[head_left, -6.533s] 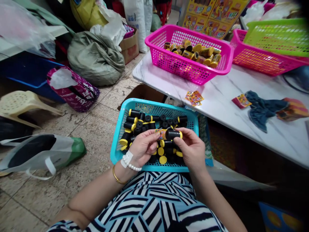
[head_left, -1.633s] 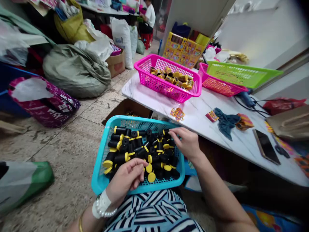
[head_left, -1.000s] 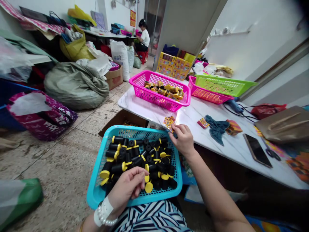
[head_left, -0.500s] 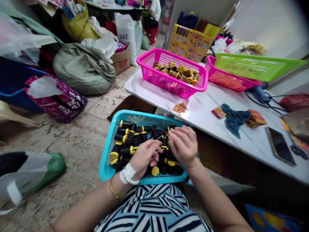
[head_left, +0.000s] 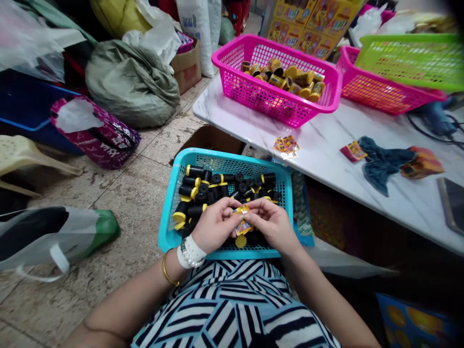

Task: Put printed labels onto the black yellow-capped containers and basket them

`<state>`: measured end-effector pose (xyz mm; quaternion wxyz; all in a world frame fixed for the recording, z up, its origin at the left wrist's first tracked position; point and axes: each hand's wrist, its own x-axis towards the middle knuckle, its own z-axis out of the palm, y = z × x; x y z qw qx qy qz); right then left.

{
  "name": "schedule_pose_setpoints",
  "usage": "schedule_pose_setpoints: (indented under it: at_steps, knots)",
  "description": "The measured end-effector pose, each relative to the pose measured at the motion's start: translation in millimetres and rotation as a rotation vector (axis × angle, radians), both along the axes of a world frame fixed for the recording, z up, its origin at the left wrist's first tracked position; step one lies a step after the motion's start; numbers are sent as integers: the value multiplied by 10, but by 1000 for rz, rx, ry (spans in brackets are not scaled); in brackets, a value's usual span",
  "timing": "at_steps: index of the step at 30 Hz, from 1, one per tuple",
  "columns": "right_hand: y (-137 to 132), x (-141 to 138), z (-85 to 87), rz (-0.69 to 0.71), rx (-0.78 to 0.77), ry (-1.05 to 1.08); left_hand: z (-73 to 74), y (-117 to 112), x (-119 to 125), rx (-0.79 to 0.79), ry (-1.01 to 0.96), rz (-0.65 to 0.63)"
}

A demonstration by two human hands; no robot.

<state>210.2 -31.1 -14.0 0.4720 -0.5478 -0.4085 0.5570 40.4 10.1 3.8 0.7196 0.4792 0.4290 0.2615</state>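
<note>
**Over the Lap Basket: Holding the Printed Label**

Above the near half of the turquoise basket (head_left: 165,232), the left hand (head_left: 213,224) and right hand (head_left: 273,224) meet fingertip to fingertip. Both are closed in a pinch on one small printed label (head_left: 242,220). The label sits between the two thumbs, slightly crumpled, with its orange and yellow print facing up. Whether a tube lies under the fingers cannot be told.

Recommended handling, judged from this grip:

1. Pinch the label by its edges only, so that fingers stay off the printed face and any adhesive side.
2. Draw the label flat between both hands. A crease would probably show on a round body.
3. Work low over the basket, so that anything dropped lands inside the rim and not on the floor tiles.

Directly below the hands, black tubes with yellow caps (head_left: 195,183) lie in a loose heap. Beyond the basket, spare labels (head_left: 286,144) lie near the edge of the marble counter (head_left: 326,145). Farther back on it, a pink basket (head_left: 271,101) holds labelled tubes (head_left: 286,77).
</note>
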Motion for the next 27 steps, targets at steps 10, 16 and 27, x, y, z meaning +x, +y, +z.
schedule_pose_setpoints:
  at_steps: [10, 16, 27]
  knots:
    - [400, 369, 344, -246, 271, -325, -81, 77, -23, -8, 29, -24]
    - [1133, 1188, 589, -597, 486, -1002, 20, 156, -82, 166, 95, 34]
    - [161, -119, 146, 104, 40, -150, 92, 222, -118, 127, 23, 61]
